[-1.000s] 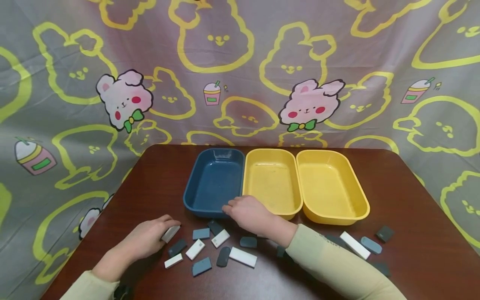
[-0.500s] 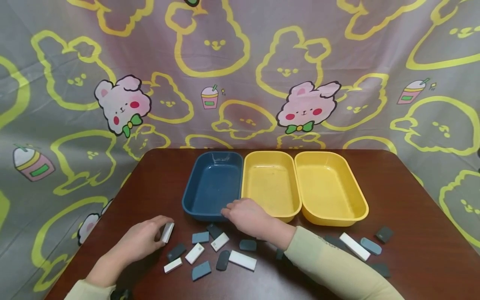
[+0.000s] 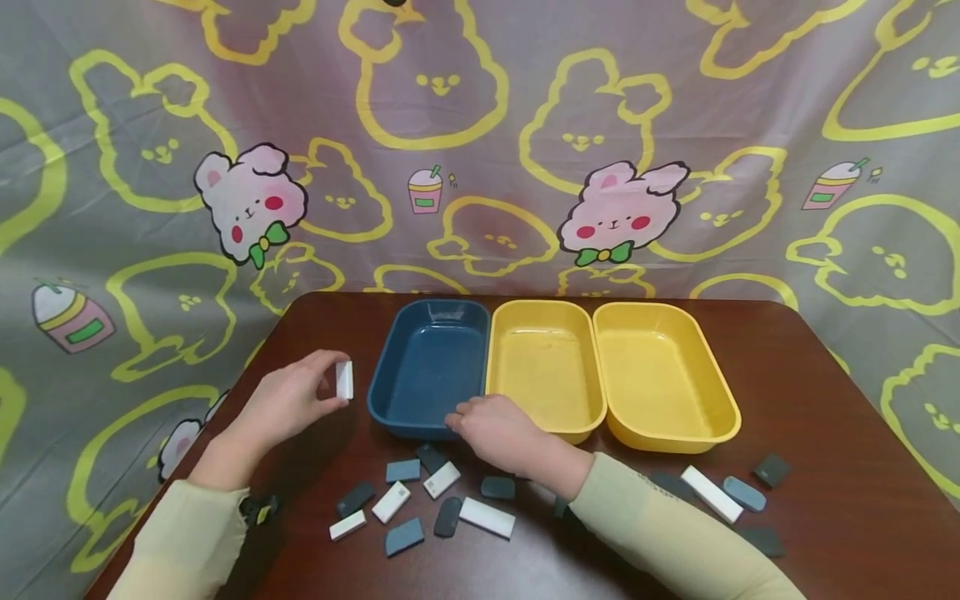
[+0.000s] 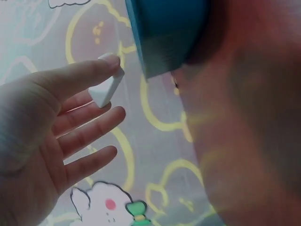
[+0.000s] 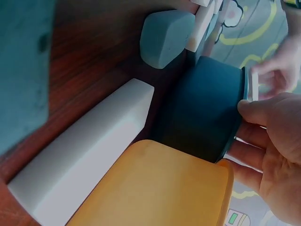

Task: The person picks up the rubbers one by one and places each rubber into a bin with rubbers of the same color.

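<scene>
My left hand [image 3: 288,398] pinches a small white eraser [image 3: 344,381] between thumb and fingertips, raised above the table just left of the blue tray [image 3: 431,375]. In the left wrist view this eraser [image 4: 107,88] sits between the thumb and forefinger, while the other fingers extend loosely. The right hand [image 3: 495,429] holds the near rim of the blue tray at its right corner. From the right wrist view, its thumb [image 5: 249,110] lies on the outer side of the rim, with fingers behind it. White, blue-grey and dark erasers [image 3: 392,502] are scattered in front of the trays.
Two yellow trays [image 3: 546,367] stand in a row to the right of the blue one. More erasers [image 3: 711,493] lie at the right, partly hidden by the right sleeve [image 3: 660,517]. A patterned cloth [image 3: 480,167] hangs behind the brown table [image 3: 810,400].
The left hand has lifted the white eraser off the table and moved it forward, up beside the blue tray. The right hand has stayed at the tray's rim.
</scene>
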Demonstrator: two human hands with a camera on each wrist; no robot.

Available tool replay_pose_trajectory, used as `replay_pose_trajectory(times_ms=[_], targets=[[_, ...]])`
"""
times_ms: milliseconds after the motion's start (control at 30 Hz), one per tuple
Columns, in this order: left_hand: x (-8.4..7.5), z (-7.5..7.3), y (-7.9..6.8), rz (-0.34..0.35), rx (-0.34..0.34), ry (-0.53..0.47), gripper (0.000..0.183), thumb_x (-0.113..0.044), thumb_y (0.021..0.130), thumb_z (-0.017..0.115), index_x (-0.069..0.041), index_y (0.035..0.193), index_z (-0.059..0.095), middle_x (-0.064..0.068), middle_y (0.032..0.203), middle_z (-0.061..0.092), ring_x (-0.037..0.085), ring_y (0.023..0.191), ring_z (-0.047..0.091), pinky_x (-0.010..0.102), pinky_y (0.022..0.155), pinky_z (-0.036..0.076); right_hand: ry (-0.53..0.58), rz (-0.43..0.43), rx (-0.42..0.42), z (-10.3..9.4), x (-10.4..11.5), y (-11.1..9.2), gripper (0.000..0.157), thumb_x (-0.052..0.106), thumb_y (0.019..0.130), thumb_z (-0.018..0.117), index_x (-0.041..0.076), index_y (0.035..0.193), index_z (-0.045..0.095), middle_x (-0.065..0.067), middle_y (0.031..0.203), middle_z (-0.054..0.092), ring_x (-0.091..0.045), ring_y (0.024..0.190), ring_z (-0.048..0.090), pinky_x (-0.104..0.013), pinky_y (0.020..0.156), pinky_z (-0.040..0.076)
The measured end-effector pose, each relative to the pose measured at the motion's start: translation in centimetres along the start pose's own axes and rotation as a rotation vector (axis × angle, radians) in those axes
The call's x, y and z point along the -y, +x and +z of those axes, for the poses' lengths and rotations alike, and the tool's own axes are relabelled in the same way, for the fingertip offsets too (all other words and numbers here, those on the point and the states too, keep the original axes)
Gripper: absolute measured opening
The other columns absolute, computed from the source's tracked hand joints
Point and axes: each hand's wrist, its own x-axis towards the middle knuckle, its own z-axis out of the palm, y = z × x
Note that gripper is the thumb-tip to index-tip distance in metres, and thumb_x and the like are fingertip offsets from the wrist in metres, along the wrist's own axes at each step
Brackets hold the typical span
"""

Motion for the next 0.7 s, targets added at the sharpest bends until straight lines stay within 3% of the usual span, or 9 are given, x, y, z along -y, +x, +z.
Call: replay_pose_trajectory(times_ms=[167,367,533,700], targets=[[-1.4,-0.5,3.8,0.074,-0.007,0.039,0.062,-0.02,0.074,0.086,-0.003,0.125,0.056,0.016,0.115,0.061,0.028,0.092,0.059,0.047,0.078,0.054,0.009,0.013,0.012,-0.2,0.1,0.0,0.015,0.01,0.095,0.06,0.015,0.102,0.073,0.003,0.08,0.063,-0.011,0.071,0.058,-0.022,0.061,0.047],[-3.0,-0.9,8.1,0.139,0.047,0.12,0.062,-0.024,0.075,0.086,-0.003,0.125,0.056,0.015,0.118,0.059,0.026,0.096,0.058,0.044,0.082,0.052,0.014,0.031,0.041,-0.6,0.3,0.2,0.013,0.012,0.095,0.061,0.016,0.1,0.073,0.003,0.081,0.064,-0.01,0.071,0.057,-0.02,0.061,0.047],[-4.0,-0.8,10.7,0.141,0.109,0.158,0.063,-0.027,0.076,0.084,-0.003,0.127,0.056,0.014,0.119,0.059,0.027,0.096,0.058,0.045,0.087,0.05,0.009,0.039,0.069,-0.7,0.3,0.3,0.014,0.013,0.095,0.062,0.016,0.103,0.073,0.003,0.083,0.064,-0.01,0.072,0.057,-0.021,0.063,0.047],[-4.6,0.4,13.0,0.149,0.178,0.196,0.06,-0.028,0.076,0.085,-0.004,0.124,0.06,0.012,0.115,0.062,0.027,0.095,0.06,0.045,0.089,0.05,0.0,0.047,0.074,-0.5,0.3,0.3,0.015,0.014,0.095,0.062,0.016,0.105,0.073,0.003,0.085,0.066,-0.01,0.073,0.058,-0.021,0.063,0.047]])
